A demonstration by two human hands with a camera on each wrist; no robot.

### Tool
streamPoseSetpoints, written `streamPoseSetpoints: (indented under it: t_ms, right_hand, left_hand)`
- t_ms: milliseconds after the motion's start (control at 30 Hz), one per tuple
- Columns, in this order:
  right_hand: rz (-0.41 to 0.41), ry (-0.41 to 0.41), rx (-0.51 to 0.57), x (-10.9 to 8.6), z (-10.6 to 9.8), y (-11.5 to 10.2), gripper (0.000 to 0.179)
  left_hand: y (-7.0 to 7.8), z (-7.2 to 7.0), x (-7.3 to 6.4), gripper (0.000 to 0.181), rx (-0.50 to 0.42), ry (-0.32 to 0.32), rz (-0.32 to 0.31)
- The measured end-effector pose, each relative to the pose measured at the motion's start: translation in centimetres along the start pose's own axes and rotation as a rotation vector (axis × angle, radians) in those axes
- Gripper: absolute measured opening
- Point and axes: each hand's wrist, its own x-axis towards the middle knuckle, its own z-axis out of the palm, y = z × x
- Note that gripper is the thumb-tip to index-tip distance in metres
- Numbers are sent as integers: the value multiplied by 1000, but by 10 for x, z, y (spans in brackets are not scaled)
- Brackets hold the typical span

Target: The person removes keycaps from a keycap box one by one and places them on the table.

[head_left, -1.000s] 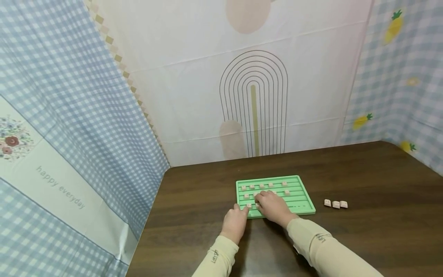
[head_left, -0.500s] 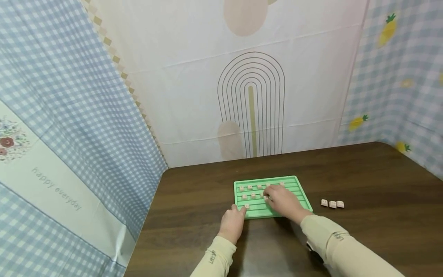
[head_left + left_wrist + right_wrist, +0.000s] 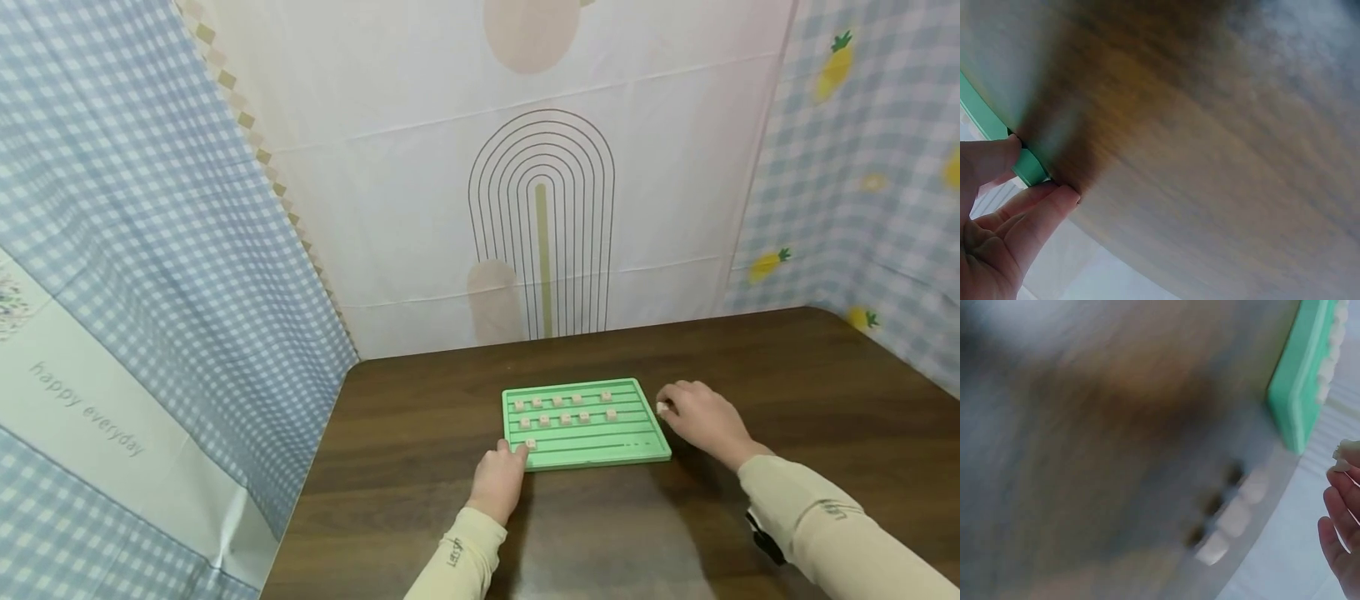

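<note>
A light green tray [image 3: 585, 457] with ridged rows lies on the table, bearing several small cream keycaps [image 3: 566, 419] in two rows. One more keycap [image 3: 531, 444] sits alone at the front left, beside my left hand. My left hand [image 3: 498, 482] holds the tray's front left corner, thumb and fingers on its edge, as the left wrist view also shows. Just beyond the tray's right edge, my right hand [image 3: 705, 423] pinches a single keycap [image 3: 662, 407] between thumb and fingertips. In the right wrist view that keycap [image 3: 1340, 464] shows at the fingertips, above the table.
Three loose keycaps [image 3: 1233, 517] lie in a line on the dark wood table [image 3: 405, 442], right of the tray; in the head view my right hand hides them. A patterned cloth [image 3: 412, 208] hangs behind the table, and a blue checked curtain [image 3: 187, 208] at the left.
My right hand has lifted a keycap from the tray's front row and carried it right, past the tray's edge. My left hand stays at the tray's corner.
</note>
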Motion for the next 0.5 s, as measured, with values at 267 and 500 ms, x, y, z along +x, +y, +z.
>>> streamPoseSetpoints:
  t_ms: [267, 500]
  right_hand:
    - [-37, 0, -128, -18, 12, 18, 6]
    - [-43, 7, -160, -20, 19, 22, 5]
  left_hand:
    - [0, 2, 1, 24, -14, -16, 0]
    - [-1, 1, 1, 25, -27, -26, -10]
